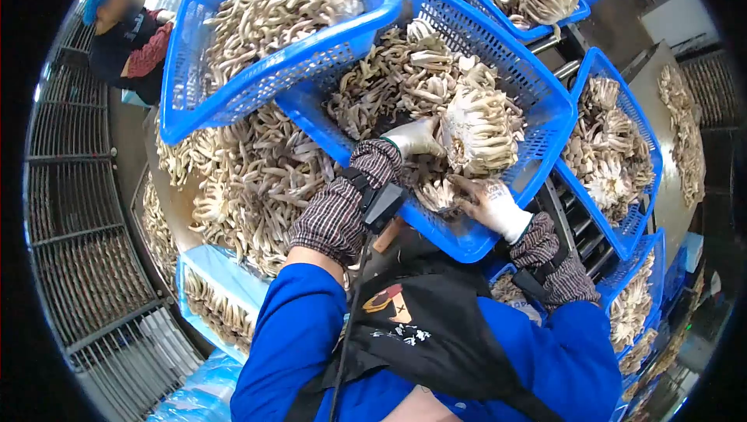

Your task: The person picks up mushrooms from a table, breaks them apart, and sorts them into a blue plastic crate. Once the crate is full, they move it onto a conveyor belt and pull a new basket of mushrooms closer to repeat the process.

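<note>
Both my hands, in white gloves with checked sleeve covers, are inside a blue basket (pixel 552 122) of pale, finger-like pieces. My left hand (pixel 416 138) lies at the left side of a large fanned cluster (pixel 476 128), its fingers partly hidden against the pieces. At the basket's near side my right hand (pixel 490 202) has its fingers closed on a small pale cluster (pixel 437 195). Darker loose pieces (pixel 366 95) fill the basket's far left part.
Another blue basket (pixel 272 64) of pieces overlaps at the upper left, above a loose heap (pixel 264 173). More filled baskets (pixel 615 227) stand on rollers (pixel 580 223) at the right. A person (pixel 128 40) stands at the upper left.
</note>
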`<action>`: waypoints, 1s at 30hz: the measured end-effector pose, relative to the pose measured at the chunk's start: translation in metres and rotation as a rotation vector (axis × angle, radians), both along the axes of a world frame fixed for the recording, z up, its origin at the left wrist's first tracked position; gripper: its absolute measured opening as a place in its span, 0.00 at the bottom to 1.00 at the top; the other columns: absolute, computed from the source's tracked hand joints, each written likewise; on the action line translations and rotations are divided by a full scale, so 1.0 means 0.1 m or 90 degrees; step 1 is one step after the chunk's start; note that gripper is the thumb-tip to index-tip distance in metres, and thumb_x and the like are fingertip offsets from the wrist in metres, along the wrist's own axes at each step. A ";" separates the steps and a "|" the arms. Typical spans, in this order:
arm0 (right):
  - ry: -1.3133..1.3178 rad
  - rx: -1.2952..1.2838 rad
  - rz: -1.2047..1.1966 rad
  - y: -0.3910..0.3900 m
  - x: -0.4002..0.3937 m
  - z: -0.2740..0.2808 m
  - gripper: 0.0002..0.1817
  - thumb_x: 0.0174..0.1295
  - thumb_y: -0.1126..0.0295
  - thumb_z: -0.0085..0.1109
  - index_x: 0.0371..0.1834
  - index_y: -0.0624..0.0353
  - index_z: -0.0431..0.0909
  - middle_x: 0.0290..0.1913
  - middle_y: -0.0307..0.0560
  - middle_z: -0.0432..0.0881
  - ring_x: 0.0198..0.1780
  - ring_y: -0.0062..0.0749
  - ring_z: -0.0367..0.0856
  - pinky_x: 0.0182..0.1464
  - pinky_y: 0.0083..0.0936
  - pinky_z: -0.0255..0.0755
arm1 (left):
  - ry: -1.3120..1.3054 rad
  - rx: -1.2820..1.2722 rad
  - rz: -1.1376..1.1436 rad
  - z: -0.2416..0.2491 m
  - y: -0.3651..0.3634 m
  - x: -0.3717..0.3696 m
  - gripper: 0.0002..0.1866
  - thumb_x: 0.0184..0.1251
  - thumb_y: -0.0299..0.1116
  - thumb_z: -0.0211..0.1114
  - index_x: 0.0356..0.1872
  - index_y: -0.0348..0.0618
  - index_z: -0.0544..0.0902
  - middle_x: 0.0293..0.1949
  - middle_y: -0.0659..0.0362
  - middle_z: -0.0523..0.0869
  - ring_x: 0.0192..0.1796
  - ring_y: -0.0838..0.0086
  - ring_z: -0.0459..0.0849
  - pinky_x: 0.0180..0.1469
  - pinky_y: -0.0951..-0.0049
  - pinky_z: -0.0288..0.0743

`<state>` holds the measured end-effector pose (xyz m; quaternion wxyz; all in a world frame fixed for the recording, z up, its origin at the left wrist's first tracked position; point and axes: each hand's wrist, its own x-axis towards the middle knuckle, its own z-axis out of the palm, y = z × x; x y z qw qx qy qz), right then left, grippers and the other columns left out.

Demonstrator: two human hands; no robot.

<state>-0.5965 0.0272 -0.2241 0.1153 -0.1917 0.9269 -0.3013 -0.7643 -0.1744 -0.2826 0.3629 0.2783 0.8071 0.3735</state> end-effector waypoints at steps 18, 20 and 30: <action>0.094 -0.297 0.033 -0.32 -0.91 0.19 0.42 0.51 0.64 0.75 0.70 0.61 0.66 0.66 0.60 0.71 0.66 0.54 0.71 0.66 0.42 0.68 | -0.758 0.634 0.584 0.52 -0.90 0.54 0.11 0.74 0.36 0.57 0.44 0.40 0.82 0.30 0.61 0.86 0.21 0.80 0.81 0.18 0.86 0.70; 0.131 -0.178 0.203 -0.64 -0.81 0.45 0.44 0.47 0.65 0.76 0.70 0.57 0.67 0.71 0.59 0.66 0.66 0.56 0.71 0.66 0.44 0.68 | -0.715 0.638 0.567 0.60 -0.91 0.77 0.13 0.75 0.40 0.56 0.43 0.41 0.82 0.30 0.59 0.87 0.24 0.74 0.84 0.24 0.78 0.78; 0.148 -0.416 0.302 -1.94 -0.52 0.27 0.16 0.52 0.73 0.70 0.45 0.60 0.82 0.46 0.52 0.82 0.46 0.49 0.83 0.48 0.37 0.77 | -0.713 1.100 0.691 0.81 -1.46 1.93 0.23 0.70 0.55 0.62 0.48 0.43 0.82 0.48 0.49 0.86 0.54 0.55 0.84 0.59 0.49 0.79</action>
